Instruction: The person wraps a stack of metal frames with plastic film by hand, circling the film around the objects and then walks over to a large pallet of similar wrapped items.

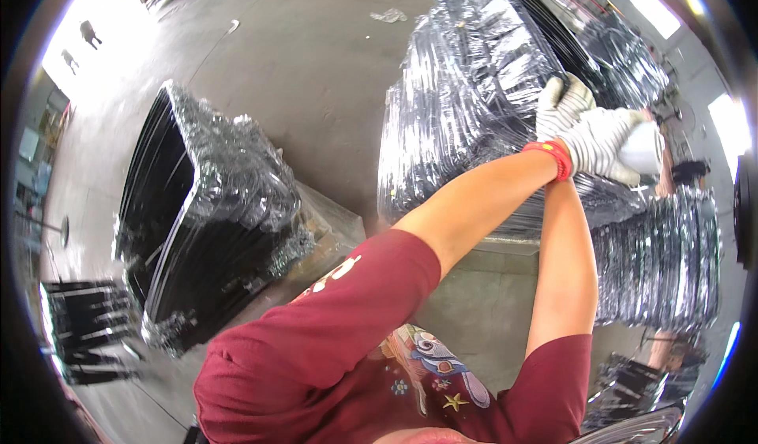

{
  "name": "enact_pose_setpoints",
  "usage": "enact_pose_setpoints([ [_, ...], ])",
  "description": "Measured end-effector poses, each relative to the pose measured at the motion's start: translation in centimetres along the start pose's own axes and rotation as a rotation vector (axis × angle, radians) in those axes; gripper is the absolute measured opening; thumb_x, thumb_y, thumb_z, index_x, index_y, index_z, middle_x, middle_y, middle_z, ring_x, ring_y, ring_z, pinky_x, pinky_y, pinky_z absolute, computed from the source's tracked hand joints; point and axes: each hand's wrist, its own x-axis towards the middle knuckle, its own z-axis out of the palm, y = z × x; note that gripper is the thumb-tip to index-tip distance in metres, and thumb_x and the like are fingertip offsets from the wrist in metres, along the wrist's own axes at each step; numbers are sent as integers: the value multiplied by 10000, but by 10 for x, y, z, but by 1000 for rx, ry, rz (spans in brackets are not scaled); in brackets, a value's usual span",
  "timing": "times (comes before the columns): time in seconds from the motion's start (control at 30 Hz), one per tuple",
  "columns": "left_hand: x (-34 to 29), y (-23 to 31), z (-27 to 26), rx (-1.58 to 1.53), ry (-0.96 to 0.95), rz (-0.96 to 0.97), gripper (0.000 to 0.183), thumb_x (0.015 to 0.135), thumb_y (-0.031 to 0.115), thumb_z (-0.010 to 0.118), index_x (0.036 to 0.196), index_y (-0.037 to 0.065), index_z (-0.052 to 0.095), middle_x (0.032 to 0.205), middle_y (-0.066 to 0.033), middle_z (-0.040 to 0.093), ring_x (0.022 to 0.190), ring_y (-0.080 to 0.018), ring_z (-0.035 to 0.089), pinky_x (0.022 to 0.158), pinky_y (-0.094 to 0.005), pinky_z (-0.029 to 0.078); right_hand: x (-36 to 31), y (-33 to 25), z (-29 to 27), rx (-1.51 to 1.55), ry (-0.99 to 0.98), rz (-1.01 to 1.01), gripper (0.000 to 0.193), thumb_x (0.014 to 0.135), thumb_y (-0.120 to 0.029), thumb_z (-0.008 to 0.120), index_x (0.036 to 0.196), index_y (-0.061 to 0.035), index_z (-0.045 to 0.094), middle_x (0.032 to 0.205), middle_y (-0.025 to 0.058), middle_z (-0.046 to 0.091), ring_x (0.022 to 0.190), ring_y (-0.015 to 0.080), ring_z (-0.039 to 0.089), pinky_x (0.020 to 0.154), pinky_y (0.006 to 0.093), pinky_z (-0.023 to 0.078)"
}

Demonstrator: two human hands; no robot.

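My arms cross over the near right corner of a tall black stack wrapped in clear stretch film (458,104). My left hand (602,140), in a white striped glove with a red band at the wrist, is closed around a white roll of stretch film (643,149). Just beyond it, my right hand (562,106), in a matching glove, is at the stack's wrapped side with its fingers curled. What those fingers grip, if anything, is hidden. The left forearm passes over the right one.
To the left stands another film-wrapped black stack (237,183). More wrapped stacks (659,258) are close on the right, and black pieces (83,329) stand at lower left. A scrap of film (388,16) lies on the grey floor (332,57). Two people appear far off near the bright doorway.
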Motion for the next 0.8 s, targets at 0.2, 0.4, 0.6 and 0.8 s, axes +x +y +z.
enact_pose_setpoints([
  [0.2,0,-6,9,-29,-34,-2,817,480,430,795,1146,61,499,954,-175,611,911,-338,594,816,-367,457,-2,11,2,-31,-11,26,242,812,-304,529,916,-96,597,835,120,607,819,315,567,763,437,434],
  [0.4,2,-10,11,-75,-32,-1,853,454,380,814,1171,59,481,958,-155,616,933,-326,592,819,-355,456,-1,18,9,-16,-8,33,250,802,-283,544,928,-72,587,855,127,609,819,321,568,752,438,443],
  [0.6,-4,-2,4,48,-5,-5,771,456,433,787,1056,20,534,879,-176,620,829,-331,619,740,-379,487,-7,21,10,-33,5,13,246,798,-284,548,922,-76,585,846,127,605,810,321,567,745,441,443],
  [0.8,-4,5,-12,27,-105,-109,823,427,531,767,1127,172,528,910,-116,619,954,-301,578,876,-456,366,-1,7,7,-63,31,7,225,781,-303,554,887,-107,578,797,120,584,774,322,554,720,452,437],
])
